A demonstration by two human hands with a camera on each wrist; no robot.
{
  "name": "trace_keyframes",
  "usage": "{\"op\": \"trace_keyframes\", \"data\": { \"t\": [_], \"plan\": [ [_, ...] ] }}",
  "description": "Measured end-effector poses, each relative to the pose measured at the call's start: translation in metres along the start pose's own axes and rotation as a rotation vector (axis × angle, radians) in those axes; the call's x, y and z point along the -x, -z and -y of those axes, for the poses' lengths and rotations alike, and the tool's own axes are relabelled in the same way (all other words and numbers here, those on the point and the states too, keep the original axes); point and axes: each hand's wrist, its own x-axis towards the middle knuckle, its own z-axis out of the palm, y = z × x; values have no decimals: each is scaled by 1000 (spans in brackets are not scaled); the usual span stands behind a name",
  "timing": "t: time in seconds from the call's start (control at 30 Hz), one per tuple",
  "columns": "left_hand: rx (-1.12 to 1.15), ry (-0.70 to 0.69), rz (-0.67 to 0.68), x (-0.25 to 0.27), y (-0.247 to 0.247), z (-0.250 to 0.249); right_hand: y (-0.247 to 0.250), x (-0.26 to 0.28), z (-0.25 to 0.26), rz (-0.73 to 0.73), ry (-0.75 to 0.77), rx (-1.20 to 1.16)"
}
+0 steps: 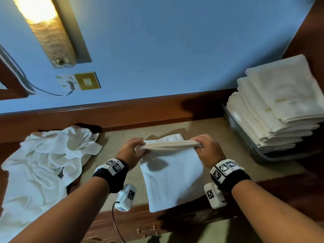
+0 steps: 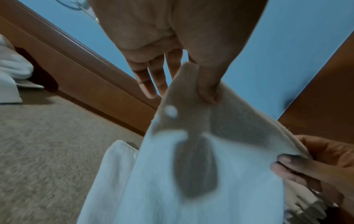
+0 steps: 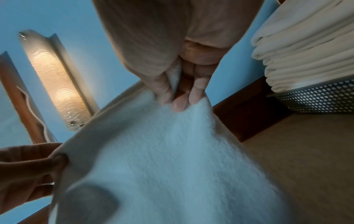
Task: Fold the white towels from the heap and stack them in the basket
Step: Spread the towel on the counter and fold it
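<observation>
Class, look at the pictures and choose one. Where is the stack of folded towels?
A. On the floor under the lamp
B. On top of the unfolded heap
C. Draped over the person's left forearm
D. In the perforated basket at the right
D: the folded towels rise out of the perforated basket at the right, while the unfolded heap lies apart at the left.

A bare strip of tabletop (image 1: 121, 137) is left between the heap (image 1: 43, 158) on the left and the held towel (image 1: 171, 172) in the middle. To the right, open surface runs up to the basket (image 1: 245, 137), whose stack of folded towels (image 1: 273, 106) rises well above its rim. Passage behind is closed by the wooden ledge (image 1: 140, 111); the basket's far side probably touches it.
</observation>
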Motion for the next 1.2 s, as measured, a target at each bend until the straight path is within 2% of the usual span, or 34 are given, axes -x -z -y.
{"op": "trace_keyframes", "data": {
  "t": [0.07,0.2,0.3,0.5,0.77,0.93,1.2],
  "plan": [
    [-57,7,60,-17,-3,6,-9,-8,-6,2,-45,3],
    [-56,-29,97,-46,-8,10,-16,-32,-21,50,-95,16],
    [-42,7,127,-67,-9,13,-22,-61,-34,145,-151,49],
    [-68,137,140,-99,-17,23,-41,-106,-58,310,-165,68],
    [-249,235,206,-145,-32,33,-74,-160,-91,586,-176,244],
    [-302,289,295,-188,-60,62,-108,-189,-122,751,-256,348],
    [-315,544,396,-228,-106,141,-175,-218,-177,960,-429,399]
  ]
}}
